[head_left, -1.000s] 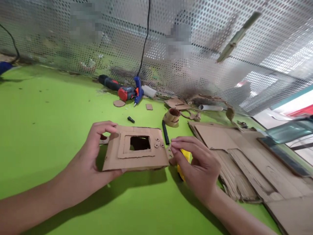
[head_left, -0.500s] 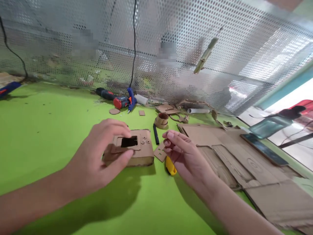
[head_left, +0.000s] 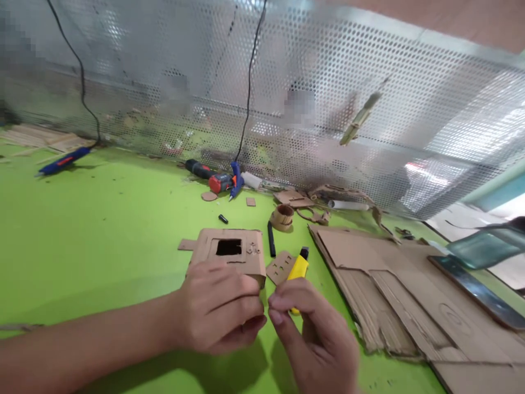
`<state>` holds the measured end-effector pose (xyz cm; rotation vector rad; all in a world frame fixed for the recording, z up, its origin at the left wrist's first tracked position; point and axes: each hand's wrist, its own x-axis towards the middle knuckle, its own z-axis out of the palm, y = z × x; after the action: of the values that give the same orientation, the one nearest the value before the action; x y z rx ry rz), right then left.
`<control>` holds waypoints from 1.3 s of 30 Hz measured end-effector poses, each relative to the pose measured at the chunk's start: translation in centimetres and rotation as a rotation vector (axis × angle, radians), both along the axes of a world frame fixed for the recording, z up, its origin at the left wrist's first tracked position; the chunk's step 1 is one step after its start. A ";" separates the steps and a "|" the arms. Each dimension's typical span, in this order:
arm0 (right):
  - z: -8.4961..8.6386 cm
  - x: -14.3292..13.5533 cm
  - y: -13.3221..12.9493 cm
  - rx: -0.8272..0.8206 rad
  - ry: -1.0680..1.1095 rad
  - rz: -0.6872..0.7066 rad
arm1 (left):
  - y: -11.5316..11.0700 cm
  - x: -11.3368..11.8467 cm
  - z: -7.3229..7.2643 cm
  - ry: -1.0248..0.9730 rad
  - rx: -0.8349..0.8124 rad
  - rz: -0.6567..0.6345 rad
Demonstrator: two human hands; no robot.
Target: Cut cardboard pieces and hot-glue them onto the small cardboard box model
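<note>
A small cardboard box (head_left: pixel 205 253) with a rectangular opening in its top sits on the green table. My left hand (head_left: pixel 223 309) is just in front of the box, fingers curled together and hiding its near side. Close beside it my right hand (head_left: pixel 318 334) pinches thumb against forefinger; anything held between the fingertips is too small or hidden to make out. A yellow utility knife (head_left: pixel 299 268) lies just behind the right hand, partly covered by it. Next to the knife is a cardboard piece with cut holes (head_left: pixel 280 266). Behind that lies a black marker (head_left: pixel 271 239).
Stacked cardboard sheets (head_left: pixel 394 273) cover the right side, with a phone (head_left: pixel 476 290) on top. At the back are a cardboard ring (head_left: pixel 283 217), a cordless tool (head_left: pixel 219 182) and a blue glue gun (head_left: pixel 235 183). Another blue glue gun (head_left: pixel 65 161) lies left. A perforated metal screen (head_left: pixel 197 109) stands behind.
My left hand has moved from over the box to its front, and its fingers have closed. My right hand has come down and nearer the left. The view has shifted left.
</note>
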<state>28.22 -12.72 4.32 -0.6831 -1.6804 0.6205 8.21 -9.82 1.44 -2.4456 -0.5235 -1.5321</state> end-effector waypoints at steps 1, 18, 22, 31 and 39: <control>0.1 0.0 -0.1 0.029 -0.015 0.015 | 0.1 0.0 -0.2 -0.012 -0.034 -0.007; 0.5 -0.3 -0.5 0.037 -0.119 0.004 | -0.1 -0.4 1.3 -0.029 -0.144 -0.076; 0.5 -0.3 -0.5 0.050 -0.127 0.020 | -0.1 -0.5 1.5 -0.004 -0.163 -0.075; 0.1 -0.5 0.3 0.120 -0.083 0.016 | -0.3 -0.9 2.0 -0.019 -0.185 -0.074; -0.1 -0.6 0.4 0.144 -0.065 0.057 | 0.2 -0.8 1.3 -0.040 -0.162 -0.145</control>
<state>27.63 -12.35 4.21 -0.5584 -1.7916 0.5162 7.37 -9.67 2.78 -2.6316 -0.5050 -1.6570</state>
